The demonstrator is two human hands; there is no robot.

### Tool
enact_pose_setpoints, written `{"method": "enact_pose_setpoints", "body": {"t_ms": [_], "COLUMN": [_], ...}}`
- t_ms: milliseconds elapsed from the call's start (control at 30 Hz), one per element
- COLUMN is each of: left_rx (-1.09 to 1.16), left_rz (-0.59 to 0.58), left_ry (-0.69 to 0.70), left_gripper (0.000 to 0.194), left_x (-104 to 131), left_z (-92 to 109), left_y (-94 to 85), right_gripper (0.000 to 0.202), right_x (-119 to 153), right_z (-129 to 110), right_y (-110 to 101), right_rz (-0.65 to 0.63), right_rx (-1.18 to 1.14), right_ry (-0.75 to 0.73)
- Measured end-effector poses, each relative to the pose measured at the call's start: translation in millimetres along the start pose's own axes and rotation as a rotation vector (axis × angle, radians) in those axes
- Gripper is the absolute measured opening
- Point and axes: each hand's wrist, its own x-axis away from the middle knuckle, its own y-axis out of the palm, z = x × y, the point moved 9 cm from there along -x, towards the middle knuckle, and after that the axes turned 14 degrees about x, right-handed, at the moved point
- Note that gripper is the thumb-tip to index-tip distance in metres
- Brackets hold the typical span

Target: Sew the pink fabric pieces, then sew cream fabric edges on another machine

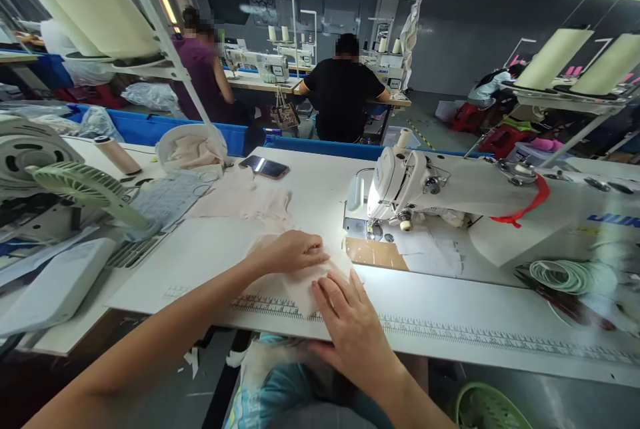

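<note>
Cream fabric [301,288] is lying left of the sewing machine [400,189]; left hand [290,252] is curling over it, grip unclear; right hand [347,322] is spreading flat, apparently smoothing; proceeding is calling for steady alignment.

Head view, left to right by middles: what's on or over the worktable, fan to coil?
Fan → bucket → phone → left hand → right hand → red strip → green coil. Fabric under the hands left out: overlaps.
</note>
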Motion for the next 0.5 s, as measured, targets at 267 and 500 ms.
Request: {"method": "enact_pose_setpoints", "body": {"t_ms": [267,500], "left_rx": [0.591,0.754], "left_rz": [-0.308,-0.335], "left_ry": [-0.346,-0.517], "left_gripper": [0.045,0.049], "left_x": [170,210], "left_z": [-69,-141], "left_y": [7.8,80.4], "right_gripper": [0.016,0.041], "right_x": [68,174], "right_z": [-23,4], "right_y": [-3,122], "right_rz": [-0.023,-0.269], "right_rx": [-0.824,-1.213], "right_ry": [0.207,1.067]}}
